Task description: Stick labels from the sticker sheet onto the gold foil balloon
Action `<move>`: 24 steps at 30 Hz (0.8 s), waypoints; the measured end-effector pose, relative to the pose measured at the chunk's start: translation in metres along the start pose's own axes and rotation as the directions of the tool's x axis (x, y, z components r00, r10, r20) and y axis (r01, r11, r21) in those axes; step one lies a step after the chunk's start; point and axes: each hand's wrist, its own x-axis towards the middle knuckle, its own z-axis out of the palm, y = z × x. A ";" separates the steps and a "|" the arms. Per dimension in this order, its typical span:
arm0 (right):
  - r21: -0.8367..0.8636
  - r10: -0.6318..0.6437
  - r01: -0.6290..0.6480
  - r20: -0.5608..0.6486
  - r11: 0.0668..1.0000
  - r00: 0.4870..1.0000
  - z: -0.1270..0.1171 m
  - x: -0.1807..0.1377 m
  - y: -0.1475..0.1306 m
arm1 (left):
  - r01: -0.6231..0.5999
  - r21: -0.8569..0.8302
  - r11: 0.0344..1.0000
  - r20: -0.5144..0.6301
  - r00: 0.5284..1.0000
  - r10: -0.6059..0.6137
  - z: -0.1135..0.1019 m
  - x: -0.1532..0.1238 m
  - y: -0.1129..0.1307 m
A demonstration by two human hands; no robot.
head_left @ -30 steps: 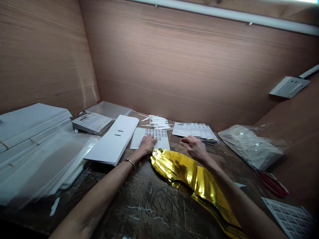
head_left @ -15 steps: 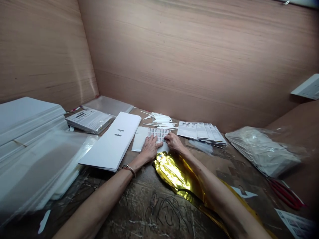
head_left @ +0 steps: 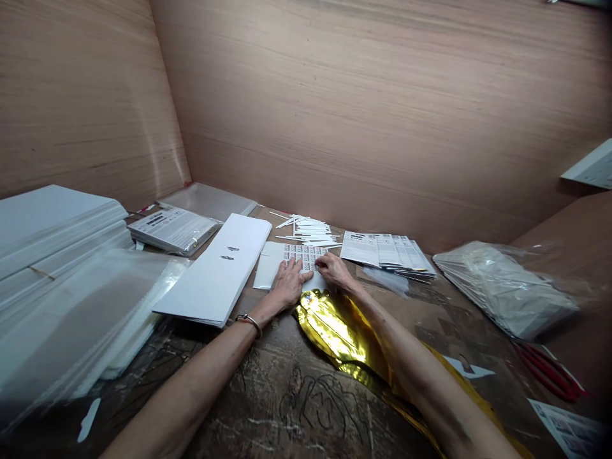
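Observation:
My left hand [head_left: 288,285] lies flat, fingers spread, on a white sticker sheet [head_left: 276,263] with rows of small printed labels. My right hand [head_left: 336,272] touches the sheet's right edge, fingers curled in a pinch at a label; what they hold is too small to see. A flat gold foil balloon [head_left: 335,328] lies on the table just below both hands and runs under my right forearm. A silver bangle is on my left wrist.
A long white card [head_left: 216,271] lies left of the sheet. Stacks of white cards and clear bags [head_left: 62,280] fill the left. White strips [head_left: 310,231], printed sheets [head_left: 387,253], a plastic-wrapped bundle [head_left: 507,287] and red scissors [head_left: 547,373] lie right. Wooden walls enclose the table.
My right hand moved left from beside the printed sheets to the sticker sheet's edge and pinched there. The left hand stayed on the sheet. The view tilted slightly down.

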 end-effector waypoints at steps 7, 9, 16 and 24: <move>0.010 0.012 -0.012 0.003 1.000 1.000 0.001 0.002 -0.004 | -0.009 0.017 1.000 -0.024 1.000 0.010 -0.001 0.000 0.000; 0.024 0.047 -0.048 0.025 0.999 0.999 -0.001 0.004 -0.005 | -0.007 0.015 1.000 -0.022 1.000 0.007 -0.002 -0.001 0.001; 0.038 0.147 -0.148 0.043 0.988 0.988 -0.008 0.010 -0.008 | -0.024 0.031 0.999 -0.029 0.999 0.025 -0.002 -0.001 0.001; -0.146 0.122 -0.110 0.075 0.983 0.990 -0.004 0.015 -0.016 | -0.012 0.026 1.000 -0.022 1.000 0.012 0.001 0.000 -0.001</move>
